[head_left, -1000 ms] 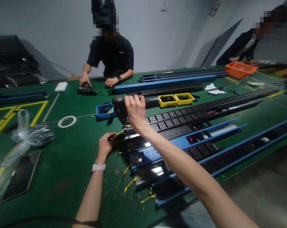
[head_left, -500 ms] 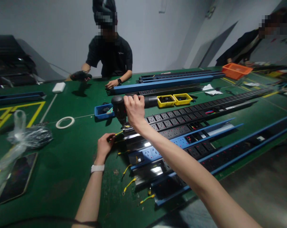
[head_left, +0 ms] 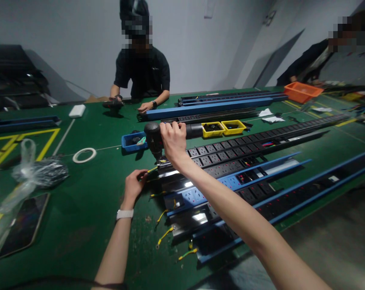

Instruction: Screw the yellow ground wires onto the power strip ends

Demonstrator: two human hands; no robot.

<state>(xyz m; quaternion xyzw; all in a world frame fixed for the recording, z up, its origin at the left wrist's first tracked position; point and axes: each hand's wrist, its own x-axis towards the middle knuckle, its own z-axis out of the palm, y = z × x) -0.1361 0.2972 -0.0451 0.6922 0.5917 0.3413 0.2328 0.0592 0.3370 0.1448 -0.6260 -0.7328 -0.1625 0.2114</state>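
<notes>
My right hand (head_left: 174, 141) is closed around a black cordless power drill (head_left: 153, 139), its nose pointing down at the near end of a black socket strip (head_left: 212, 153). My left hand (head_left: 135, 183) pinches a yellow-green ground wire (head_left: 152, 170) coming from that same end, just left of the drill's tip. Whether the bit touches a screw is too small to tell. Closer to me lie more strips side by side, among them a blue socket strip (head_left: 194, 194). Short yellow-green wires (head_left: 164, 237) with ring ends stick out from their left ends.
Behind the drill stand a blue bin (head_left: 132, 146) and yellow bins (head_left: 213, 129). To the left lie a tape roll (head_left: 84, 155), a plastic bag (head_left: 49, 172) and a phone (head_left: 25, 225). Across the green table, a co-worker (head_left: 143, 74) holds another drill (head_left: 112, 103); an orange basket (head_left: 303, 92) sits far right.
My hands, the drill and the wire hold almost the same place; the view shifts slightly. The co-worker across the table has lowered their drill and moved it a little right.
</notes>
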